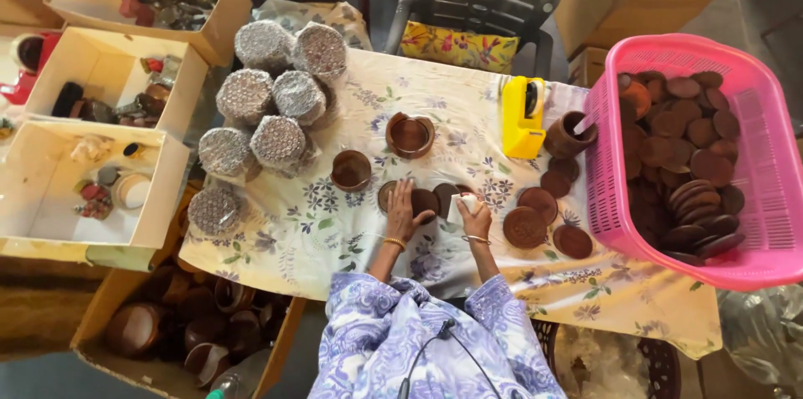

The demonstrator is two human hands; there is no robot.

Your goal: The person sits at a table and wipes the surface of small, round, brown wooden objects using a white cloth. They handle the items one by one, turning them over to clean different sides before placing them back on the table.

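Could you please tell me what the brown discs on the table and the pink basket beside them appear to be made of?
The brown discs look like unglazed fired clay: matte reddish-brown, no shine. One lies under the left hand. The pink basket looks like moulded plastic: uniform bright colour, slotted lattice walls. The right hand holds something small and white; its material is unclear.

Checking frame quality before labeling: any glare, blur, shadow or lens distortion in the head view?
Head view: soft, even daylight, shadows faint. Mild sheen on the bubble-wrapped bundles, nothing blown out. Left hand on a brown disc and right hand holding a small white object are slightly soft. Wide-angle bending shows at the edges, as on the pink basket.
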